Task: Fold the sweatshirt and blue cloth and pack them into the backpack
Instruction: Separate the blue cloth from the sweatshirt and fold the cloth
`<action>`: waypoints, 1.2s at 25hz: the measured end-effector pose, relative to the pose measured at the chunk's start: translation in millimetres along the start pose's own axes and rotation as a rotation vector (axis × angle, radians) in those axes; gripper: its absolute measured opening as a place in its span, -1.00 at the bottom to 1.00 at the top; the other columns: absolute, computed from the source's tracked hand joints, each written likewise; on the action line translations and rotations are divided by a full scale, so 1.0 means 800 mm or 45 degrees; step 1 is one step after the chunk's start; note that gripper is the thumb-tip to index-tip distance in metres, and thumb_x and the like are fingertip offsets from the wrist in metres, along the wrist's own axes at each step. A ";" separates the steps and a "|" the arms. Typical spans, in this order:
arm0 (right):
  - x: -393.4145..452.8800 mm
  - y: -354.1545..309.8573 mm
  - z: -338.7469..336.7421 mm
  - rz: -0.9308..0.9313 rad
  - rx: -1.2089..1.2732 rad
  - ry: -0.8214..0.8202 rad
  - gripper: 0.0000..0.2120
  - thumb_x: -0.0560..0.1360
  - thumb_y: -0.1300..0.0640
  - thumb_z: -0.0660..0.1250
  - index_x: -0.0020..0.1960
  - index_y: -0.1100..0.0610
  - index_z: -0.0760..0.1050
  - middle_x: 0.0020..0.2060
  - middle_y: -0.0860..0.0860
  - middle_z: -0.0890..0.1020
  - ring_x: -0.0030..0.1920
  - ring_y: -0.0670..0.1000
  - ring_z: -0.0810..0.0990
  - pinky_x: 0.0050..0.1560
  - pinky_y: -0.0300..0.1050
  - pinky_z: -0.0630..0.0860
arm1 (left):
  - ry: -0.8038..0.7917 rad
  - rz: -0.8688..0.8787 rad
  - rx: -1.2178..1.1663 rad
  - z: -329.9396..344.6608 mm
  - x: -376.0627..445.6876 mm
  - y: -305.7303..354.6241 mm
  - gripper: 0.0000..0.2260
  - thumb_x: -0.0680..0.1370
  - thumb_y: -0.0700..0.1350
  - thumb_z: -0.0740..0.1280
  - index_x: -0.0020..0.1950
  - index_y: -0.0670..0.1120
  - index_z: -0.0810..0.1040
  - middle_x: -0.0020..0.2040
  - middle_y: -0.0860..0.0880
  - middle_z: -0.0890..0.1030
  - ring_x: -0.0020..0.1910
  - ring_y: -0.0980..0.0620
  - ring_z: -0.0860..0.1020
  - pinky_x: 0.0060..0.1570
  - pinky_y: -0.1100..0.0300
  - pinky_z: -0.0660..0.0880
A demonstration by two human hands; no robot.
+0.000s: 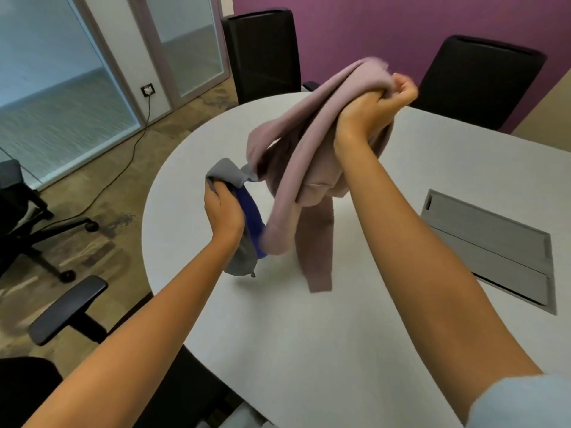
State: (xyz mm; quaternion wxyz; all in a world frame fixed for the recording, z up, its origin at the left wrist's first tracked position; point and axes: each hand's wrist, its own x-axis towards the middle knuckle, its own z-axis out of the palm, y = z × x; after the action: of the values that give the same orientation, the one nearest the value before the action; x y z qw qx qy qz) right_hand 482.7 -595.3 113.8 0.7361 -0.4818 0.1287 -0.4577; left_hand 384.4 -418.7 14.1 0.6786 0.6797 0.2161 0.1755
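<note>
My right hand [374, 108] grips a bunched pink sweatshirt [304, 156] and holds it up above the white table [309, 335]. One sleeve hangs down almost to the tabletop. My left hand [223, 208] grips the rim of a grey backpack [244, 257] standing on the table's left part. A strip of blue cloth [250, 216] shows at the backpack's mouth, beside my left hand. The sweatshirt's lower folds hang right next to the backpack and hide part of it.
A grey cable hatch [491, 242] is set into the table at the right. Black office chairs stand behind the table [262, 54] [475, 78] and at the left [24, 217]. A chair armrest [68, 307] sits near my left arm. A cable runs across the floor.
</note>
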 end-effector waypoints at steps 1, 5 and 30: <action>-0.001 0.020 -0.002 0.062 -0.187 -0.029 -0.87 0.59 0.16 0.14 0.09 0.06 0.41 -0.03 0.04 0.58 -0.09 0.01 0.60 -0.03 -0.08 0.62 | 0.001 -0.017 0.007 0.002 0.004 -0.004 -0.70 0.73 -0.05 -0.01 0.36 -0.04 0.41 0.17 0.00 0.55 0.06 0.13 0.53 0.06 0.29 0.48; -0.030 0.149 -0.082 0.466 -1.370 -0.822 -0.70 0.53 0.03 0.26 0.19 0.12 0.56 0.13 0.11 0.63 0.13 0.14 0.61 0.18 0.01 0.54 | -0.027 -0.041 0.024 0.008 0.016 -0.025 -0.70 0.72 -0.03 0.03 0.39 -0.02 0.40 0.26 -0.03 0.55 0.22 0.02 0.54 0.30 0.06 0.49; -0.031 0.033 -0.332 0.089 -1.046 -1.001 -0.84 0.66 0.21 0.16 0.00 0.12 0.51 -0.18 -0.10 0.58 -0.16 -0.18 0.53 -0.07 -0.34 0.40 | -1.265 0.044 0.318 0.091 -0.052 -0.053 -0.81 0.66 -0.19 0.22 0.11 -0.04 0.62 -0.01 -0.05 0.67 0.02 0.02 0.62 0.08 0.18 0.53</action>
State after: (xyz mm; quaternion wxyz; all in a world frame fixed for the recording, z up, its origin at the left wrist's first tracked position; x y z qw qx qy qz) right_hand 316.1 -729.2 -47.4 0.4955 -0.8581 0.0281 -0.1317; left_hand 385.9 -503.0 -26.8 0.6101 0.7604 -0.1243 -0.1847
